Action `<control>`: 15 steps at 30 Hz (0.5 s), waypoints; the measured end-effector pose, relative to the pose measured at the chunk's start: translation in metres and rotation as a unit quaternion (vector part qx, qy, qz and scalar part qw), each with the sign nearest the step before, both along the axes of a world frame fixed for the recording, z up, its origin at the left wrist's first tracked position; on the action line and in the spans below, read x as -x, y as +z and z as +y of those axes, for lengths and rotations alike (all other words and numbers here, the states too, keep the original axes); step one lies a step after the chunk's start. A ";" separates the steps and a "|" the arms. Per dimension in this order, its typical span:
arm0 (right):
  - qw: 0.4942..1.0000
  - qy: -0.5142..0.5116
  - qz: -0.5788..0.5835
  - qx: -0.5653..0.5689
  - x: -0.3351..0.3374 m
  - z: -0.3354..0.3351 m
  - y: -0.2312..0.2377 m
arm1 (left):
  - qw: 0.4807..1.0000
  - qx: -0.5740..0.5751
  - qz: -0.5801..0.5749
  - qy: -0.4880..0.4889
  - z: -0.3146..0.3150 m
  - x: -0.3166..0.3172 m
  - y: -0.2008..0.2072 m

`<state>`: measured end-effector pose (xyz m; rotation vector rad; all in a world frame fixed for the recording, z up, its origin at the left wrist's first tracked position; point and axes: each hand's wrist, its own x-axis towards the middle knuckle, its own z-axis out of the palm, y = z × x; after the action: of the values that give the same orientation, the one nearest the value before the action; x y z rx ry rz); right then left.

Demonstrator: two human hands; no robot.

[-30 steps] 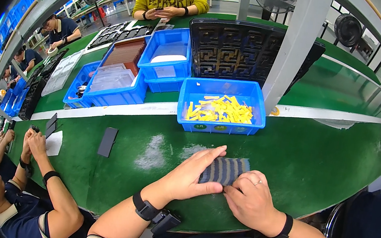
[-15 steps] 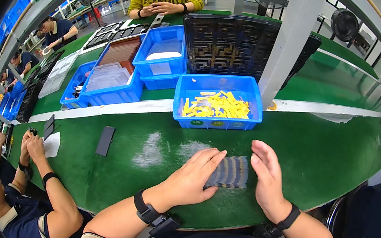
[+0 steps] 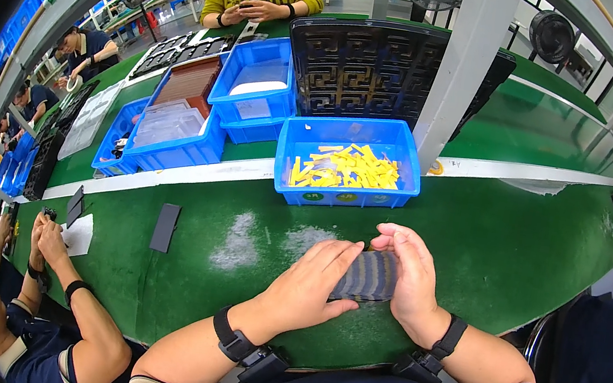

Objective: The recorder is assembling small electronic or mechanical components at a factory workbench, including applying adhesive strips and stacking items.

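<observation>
Between my hands a dark grey piece with lighter curved stripes [image 3: 367,275] lies on the green tabletop; its material is hard to make out. My left hand [image 3: 310,280] rests along its left edge, fingers stretched out and thumb apart. At its right edge is my right hand [image 3: 414,285], open and turned on its side, with the fingers bent inward over the far right corner. Both hands partly cover the piece. Beyond them stands a blue bin [image 3: 345,197] that holds many loose yellow strips [image 3: 357,169].
A dark flat rectangular piece [image 3: 165,227] lies to the left. More blue bins [image 3: 253,98] and a black patterned tray [image 3: 363,66] stand behind a white rail. A grey post [image 3: 465,65] rises at the back. A co-worker's hands [image 3: 49,241] work at left; another person sits opposite.
My right hand has moved left against the striped piece, and its fingers have bent inward. My left hand has stayed almost in place. The whole view has shifted slightly.
</observation>
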<state>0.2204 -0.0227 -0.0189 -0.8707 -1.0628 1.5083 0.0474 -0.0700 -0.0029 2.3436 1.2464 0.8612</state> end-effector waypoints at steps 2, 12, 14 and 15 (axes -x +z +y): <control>1.000 0.013 -0.014 -0.013 0.001 0.000 -0.001 | 1.000 -0.001 0.000 0.001 0.001 0.000 0.001; 1.000 0.019 0.006 0.008 -0.002 0.006 0.002 | 1.000 0.010 -0.008 -0.009 0.001 0.001 0.004; 0.999 0.010 0.029 0.010 -0.002 0.007 0.003 | 1.000 0.009 -0.018 -0.012 0.000 0.001 0.008; 1.000 0.009 0.029 0.009 -0.002 0.007 0.002 | 0.999 0.010 -0.028 -0.020 0.000 0.002 0.009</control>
<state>0.2228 -0.0161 -0.0168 -0.8266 -1.0195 1.5517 0.0459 -0.0702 0.0064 2.3054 1.1769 0.8915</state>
